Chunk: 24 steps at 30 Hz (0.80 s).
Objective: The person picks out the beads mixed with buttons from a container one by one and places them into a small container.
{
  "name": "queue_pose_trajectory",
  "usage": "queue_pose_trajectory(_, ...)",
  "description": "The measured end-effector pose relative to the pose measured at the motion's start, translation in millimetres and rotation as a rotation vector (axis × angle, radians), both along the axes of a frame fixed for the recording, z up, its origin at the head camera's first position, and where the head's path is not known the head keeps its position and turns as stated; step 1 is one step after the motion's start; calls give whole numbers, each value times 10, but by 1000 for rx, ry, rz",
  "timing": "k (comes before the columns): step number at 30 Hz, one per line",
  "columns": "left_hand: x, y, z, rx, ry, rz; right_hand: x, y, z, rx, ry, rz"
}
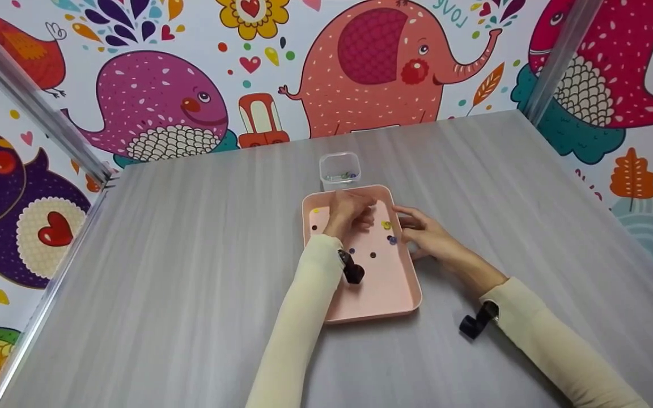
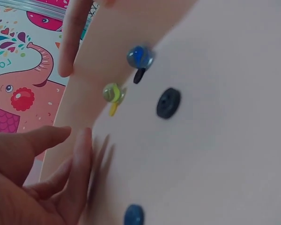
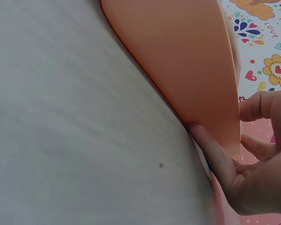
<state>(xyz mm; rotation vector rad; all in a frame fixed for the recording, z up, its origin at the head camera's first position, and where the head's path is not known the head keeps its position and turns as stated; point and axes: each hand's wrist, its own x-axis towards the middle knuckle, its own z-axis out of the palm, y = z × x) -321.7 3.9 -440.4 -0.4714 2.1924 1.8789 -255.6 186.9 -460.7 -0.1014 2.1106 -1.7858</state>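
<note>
Pink rectangular plastic tray (image 1: pixel 374 294) on grey streaked desk (image 1: pixel 190 255), long axis roughly toward desk's far edge. Right hand (image 1: pixel 431 238): grip bent round tray's right wall. Left hand (image 1: pixel 351 214): inside far end, grip loosely curled, tips apart, nothing visible between. Blue-swirled glass marble (image 2: pixel 139 57) near right wall.

Head view: left hand (image 1: pixel 349 214) covers part of tray (image 1: pixel 372 300), own fingertips partly hidden. Bits (image 1: pixel 346 176) in box (image 1: pixel 326 170) too small to tell.
Left wrist view: blue piece (image 2: pixel 134 216) soft, cut by bottom edge.
Right wrist view: wall hides tray's inside; right hand (image 3: pixel 253 164) cut at right edge.
</note>
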Motion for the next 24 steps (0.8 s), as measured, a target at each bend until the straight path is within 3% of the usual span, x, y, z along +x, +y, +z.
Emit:
queue_pose_trajectory(8, 30, 25, -28, 44, 47, 20, 2, 3, 10, -35, -8, 9)
queue_pose_trajectory(12, 37, 52, -43, 10, 85, 19, 5, 7, 2, -44, -5, 9)
queue_pose_trajectory(17, 36, 96, -67, -47, 83, 25, 11, 7, -9, -43, -3, 9)
queue_pose_trajectory(24, 21, 124, -90, -20, 86, 26, 5, 5, 5, -39, -5, 3)
